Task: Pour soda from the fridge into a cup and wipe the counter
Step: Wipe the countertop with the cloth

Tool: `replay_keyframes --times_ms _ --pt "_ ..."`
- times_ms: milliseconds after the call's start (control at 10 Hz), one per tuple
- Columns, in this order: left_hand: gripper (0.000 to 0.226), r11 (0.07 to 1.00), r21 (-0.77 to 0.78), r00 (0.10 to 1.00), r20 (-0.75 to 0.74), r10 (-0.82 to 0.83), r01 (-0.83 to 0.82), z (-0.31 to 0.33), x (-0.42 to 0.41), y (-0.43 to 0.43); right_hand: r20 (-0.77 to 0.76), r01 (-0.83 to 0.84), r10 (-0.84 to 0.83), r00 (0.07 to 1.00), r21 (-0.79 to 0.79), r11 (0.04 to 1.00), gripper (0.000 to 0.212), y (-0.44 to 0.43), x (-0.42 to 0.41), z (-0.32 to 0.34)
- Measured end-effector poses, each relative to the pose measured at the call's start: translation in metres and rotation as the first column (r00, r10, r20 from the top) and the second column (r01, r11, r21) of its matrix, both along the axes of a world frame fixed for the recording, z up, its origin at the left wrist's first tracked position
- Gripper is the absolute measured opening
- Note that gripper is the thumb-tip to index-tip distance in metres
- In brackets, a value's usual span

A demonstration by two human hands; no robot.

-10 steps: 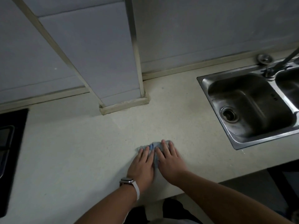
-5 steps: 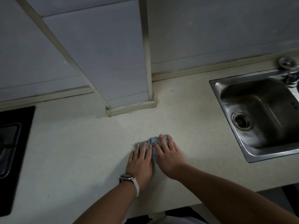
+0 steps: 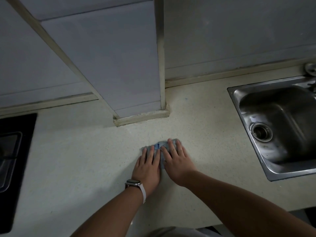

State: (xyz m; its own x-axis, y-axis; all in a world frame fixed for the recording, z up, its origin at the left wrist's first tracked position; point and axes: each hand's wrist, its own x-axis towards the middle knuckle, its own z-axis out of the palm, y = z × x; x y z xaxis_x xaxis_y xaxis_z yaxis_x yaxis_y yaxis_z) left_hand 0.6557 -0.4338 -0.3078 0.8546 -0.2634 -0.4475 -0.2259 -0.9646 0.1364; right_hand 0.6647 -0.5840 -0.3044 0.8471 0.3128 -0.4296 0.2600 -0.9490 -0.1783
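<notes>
A small blue cloth point(image 3: 159, 145) lies flat on the pale speckled counter point(image 3: 85, 168), mostly covered by my hands. My left hand point(image 3: 148, 168), with a watch on its wrist, presses on the cloth's left part with straight fingers. My right hand point(image 3: 176, 161) lies beside it, fingers straight, pressing the cloth's right part. The two hands touch side by side. No soda or cup is in view.
A steel sink point(image 3: 280, 127) with a drain is set into the counter at the right. A black cooktop point(image 3: 12, 159) sits at the left edge. A tiled wall column point(image 3: 136, 82) juts onto the counter behind the hands.
Both hands and the cloth have slid away from the counter's front edge toward the wall column. The view has shifted, so the sink sits farther right.
</notes>
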Motion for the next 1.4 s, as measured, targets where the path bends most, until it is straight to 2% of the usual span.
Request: replay_keyframes --times_ms 300,1400 --pt "0.065 1.000 -0.002 0.999 0.045 -0.007 0.007 -0.001 0.012 0.000 0.008 -0.001 0.001 1.000 0.003 1.000 0.063 0.002 0.012 0.000" --pt "0.065 0.999 0.021 0.999 0.039 -0.027 0.026 -0.001 0.058 0.003 0.019 0.016 -0.016 1.000 -0.013 1.000 0.062 0.003 0.057 -0.003"
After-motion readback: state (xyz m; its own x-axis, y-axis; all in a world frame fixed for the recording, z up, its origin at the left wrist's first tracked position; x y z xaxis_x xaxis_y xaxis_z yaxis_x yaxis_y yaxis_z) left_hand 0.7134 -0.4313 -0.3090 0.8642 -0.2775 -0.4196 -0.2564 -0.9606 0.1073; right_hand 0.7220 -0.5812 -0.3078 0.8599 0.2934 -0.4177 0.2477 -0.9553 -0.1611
